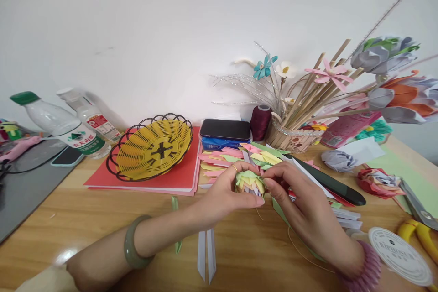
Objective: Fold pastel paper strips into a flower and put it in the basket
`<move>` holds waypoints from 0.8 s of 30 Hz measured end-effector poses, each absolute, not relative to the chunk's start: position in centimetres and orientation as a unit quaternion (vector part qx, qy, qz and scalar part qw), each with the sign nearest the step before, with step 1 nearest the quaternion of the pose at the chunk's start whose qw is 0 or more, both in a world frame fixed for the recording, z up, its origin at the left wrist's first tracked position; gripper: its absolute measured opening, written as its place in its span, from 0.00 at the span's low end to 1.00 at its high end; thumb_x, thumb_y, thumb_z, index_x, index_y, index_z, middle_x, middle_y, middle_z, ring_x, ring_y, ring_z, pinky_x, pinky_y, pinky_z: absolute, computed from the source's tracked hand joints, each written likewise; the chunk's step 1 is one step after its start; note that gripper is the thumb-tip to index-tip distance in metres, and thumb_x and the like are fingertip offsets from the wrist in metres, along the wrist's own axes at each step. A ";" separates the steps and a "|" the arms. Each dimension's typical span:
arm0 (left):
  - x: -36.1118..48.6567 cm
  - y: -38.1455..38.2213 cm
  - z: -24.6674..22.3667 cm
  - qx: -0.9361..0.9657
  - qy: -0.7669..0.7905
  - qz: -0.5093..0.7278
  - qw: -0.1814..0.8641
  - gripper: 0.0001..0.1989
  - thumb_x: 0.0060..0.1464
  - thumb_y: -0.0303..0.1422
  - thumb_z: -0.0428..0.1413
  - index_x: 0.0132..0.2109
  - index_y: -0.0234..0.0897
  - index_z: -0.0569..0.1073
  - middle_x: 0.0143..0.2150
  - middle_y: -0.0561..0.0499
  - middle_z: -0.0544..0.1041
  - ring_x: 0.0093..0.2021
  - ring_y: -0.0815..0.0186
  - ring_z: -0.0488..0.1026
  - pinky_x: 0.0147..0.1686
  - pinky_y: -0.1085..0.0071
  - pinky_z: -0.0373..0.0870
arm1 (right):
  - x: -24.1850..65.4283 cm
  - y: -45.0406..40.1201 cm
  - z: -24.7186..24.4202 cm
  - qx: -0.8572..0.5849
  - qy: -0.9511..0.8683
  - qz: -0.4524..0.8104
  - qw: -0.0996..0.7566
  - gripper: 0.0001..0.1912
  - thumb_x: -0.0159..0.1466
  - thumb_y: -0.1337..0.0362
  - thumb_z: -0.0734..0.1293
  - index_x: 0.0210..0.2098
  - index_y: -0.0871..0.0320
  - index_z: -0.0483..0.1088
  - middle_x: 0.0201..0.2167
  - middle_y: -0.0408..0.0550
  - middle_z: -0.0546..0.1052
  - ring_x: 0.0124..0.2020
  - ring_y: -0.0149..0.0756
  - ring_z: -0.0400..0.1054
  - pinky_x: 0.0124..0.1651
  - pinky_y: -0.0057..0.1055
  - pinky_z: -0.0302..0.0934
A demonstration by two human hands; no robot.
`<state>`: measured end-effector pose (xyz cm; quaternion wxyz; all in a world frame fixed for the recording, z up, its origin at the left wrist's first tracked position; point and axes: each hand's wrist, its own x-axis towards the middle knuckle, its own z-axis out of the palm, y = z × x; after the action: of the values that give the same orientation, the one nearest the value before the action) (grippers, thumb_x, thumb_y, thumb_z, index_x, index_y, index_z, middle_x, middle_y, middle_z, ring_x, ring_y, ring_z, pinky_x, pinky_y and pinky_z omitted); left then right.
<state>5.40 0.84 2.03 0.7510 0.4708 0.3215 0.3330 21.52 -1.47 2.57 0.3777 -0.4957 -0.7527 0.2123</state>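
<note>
Two hands (one ringed) meet — at one paper flower.

Bench access: left front passable; far edge and right side obstructed.
Bare wood lies between grey mat and left forearm. Folded paper strips and stick holder block approach to the far edge; scissors and white disc crowd the right side.

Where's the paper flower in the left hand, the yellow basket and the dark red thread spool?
Paper flower [250, 182]: head view, on its folded petals.
Yellow basket [160, 136]: head view, on its woven inside.
Thread spool [260, 122]: head view, on its wound thread.
</note>
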 end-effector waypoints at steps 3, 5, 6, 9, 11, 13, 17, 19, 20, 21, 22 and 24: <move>5.4 0.8 2.2 0.469 0.320 0.342 0.749 0.19 0.40 0.28 0.60 0.40 0.40 0.64 0.37 0.53 0.67 0.34 0.71 0.64 0.36 0.71 0.62 | 21.6 -1.5 2.3 -0.489 -0.760 0.178 0.388 0.02 0.62 0.64 0.59 0.34 0.55 0.60 0.29 0.43 0.65 0.28 0.30 0.60 0.29 0.28 0.57; 5.4 0.8 2.3 0.460 0.322 0.345 0.752 0.19 0.39 0.28 0.60 0.40 0.40 0.64 0.37 0.53 0.67 0.35 0.70 0.65 0.36 0.71 0.63 | 21.6 -1.5 2.3 -0.485 -0.761 0.169 0.395 0.02 0.62 0.64 0.59 0.34 0.55 0.60 0.29 0.44 0.65 0.28 0.31 0.60 0.30 0.28 0.57; 5.4 0.8 2.4 0.453 0.324 0.345 0.755 0.19 0.39 0.28 0.61 0.40 0.40 0.64 0.36 0.54 0.67 0.35 0.70 0.65 0.36 0.70 0.63 | 21.6 -1.5 2.3 -0.483 -0.761 0.173 0.396 0.02 0.62 0.64 0.59 0.33 0.55 0.61 0.29 0.44 0.65 0.28 0.31 0.60 0.30 0.28 0.57; 5.5 0.8 2.4 0.435 0.326 0.340 0.768 0.20 0.38 0.28 0.61 0.40 0.40 0.64 0.33 0.55 0.67 0.33 0.71 0.65 0.36 0.69 0.64 | 21.6 -1.3 2.5 -0.491 -0.741 0.241 0.390 0.08 0.63 0.63 0.57 0.28 0.56 0.61 0.25 0.42 0.64 0.27 0.30 0.59 0.30 0.28 0.56; 5.5 0.8 2.4 0.430 0.324 0.332 0.775 0.21 0.38 0.28 0.61 0.41 0.40 0.64 0.32 0.55 0.68 0.32 0.71 0.66 0.36 0.68 0.65 | 21.7 -1.1 2.8 -0.498 -0.707 0.334 0.375 0.12 0.64 0.61 0.56 0.26 0.56 0.60 0.22 0.41 0.63 0.25 0.29 0.58 0.27 0.26 0.55; 5.5 0.8 2.4 0.431 0.324 0.324 0.777 0.20 0.38 0.28 0.61 0.41 0.39 0.64 0.32 0.54 0.68 0.31 0.71 0.66 0.34 0.68 0.66 | 21.7 -0.8 3.0 -0.498 -0.672 0.413 0.360 0.14 0.64 0.58 0.56 0.24 0.57 0.61 0.21 0.40 0.62 0.24 0.28 0.58 0.25 0.25 0.55; 5.6 0.8 2.7 0.425 0.330 0.324 0.778 0.18 0.40 0.29 0.60 0.40 0.37 0.63 0.32 0.54 0.67 0.30 0.72 0.65 0.31 0.69 0.68 | 21.8 -0.8 2.9 -0.515 -0.658 0.374 0.402 0.12 0.63 0.58 0.57 0.27 0.57 0.63 0.22 0.40 0.64 0.24 0.28 0.60 0.26 0.25 0.56; 5.6 0.8 2.7 0.418 0.330 0.330 0.779 0.19 0.40 0.29 0.60 0.40 0.36 0.62 0.33 0.53 0.67 0.31 0.72 0.65 0.30 0.70 0.69 | 21.9 -1.1 2.7 -0.522 -0.672 0.273 0.449 0.08 0.63 0.61 0.58 0.30 0.56 0.63 0.24 0.41 0.66 0.25 0.28 0.61 0.26 0.25 0.57; 5.6 0.8 2.7 0.414 0.331 0.334 0.780 0.19 0.40 0.29 0.60 0.40 0.36 0.62 0.33 0.53 0.67 0.31 0.72 0.65 0.30 0.70 0.69 | 22.0 -1.2 2.5 -0.516 -0.688 0.208 0.465 0.05 0.62 0.63 0.59 0.31 0.55 0.63 0.25 0.41 0.67 0.25 0.29 0.62 0.26 0.26 0.58; 5.6 0.8 2.7 0.409 0.333 0.338 0.780 0.20 0.40 0.29 0.61 0.41 0.37 0.62 0.33 0.53 0.68 0.31 0.72 0.65 0.30 0.70 0.69 | 22.1 -1.4 2.3 -0.503 -0.710 0.138 0.472 0.02 0.61 0.66 0.60 0.32 0.55 0.64 0.27 0.42 0.68 0.26 0.29 0.63 0.28 0.26 0.59; 5.6 0.8 2.7 0.403 0.335 0.341 0.781 0.20 0.40 0.30 0.61 0.41 0.37 0.62 0.33 0.53 0.68 0.31 0.71 0.66 0.30 0.70 0.69 | 22.2 -1.6 2.2 -0.483 -0.737 0.068 0.469 0.03 0.60 0.68 0.61 0.34 0.55 0.64 0.28 0.43 0.69 0.27 0.30 0.64 0.29 0.27 0.60; 5.6 0.8 2.6 0.395 0.338 0.345 0.782 0.21 0.40 0.30 0.61 0.41 0.37 0.62 0.32 0.53 0.68 0.31 0.71 0.66 0.30 0.70 0.69 | 22.3 -1.7 1.9 -0.438 -0.786 -0.033 0.436 0.08 0.58 0.71 0.63 0.36 0.54 0.65 0.29 0.45 0.70 0.29 0.32 0.65 0.31 0.29 0.61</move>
<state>5.57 0.76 2.62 0.7817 0.3946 0.3379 0.3451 22.29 -1.73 1.89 0.4357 -0.4378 -0.7858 -0.0327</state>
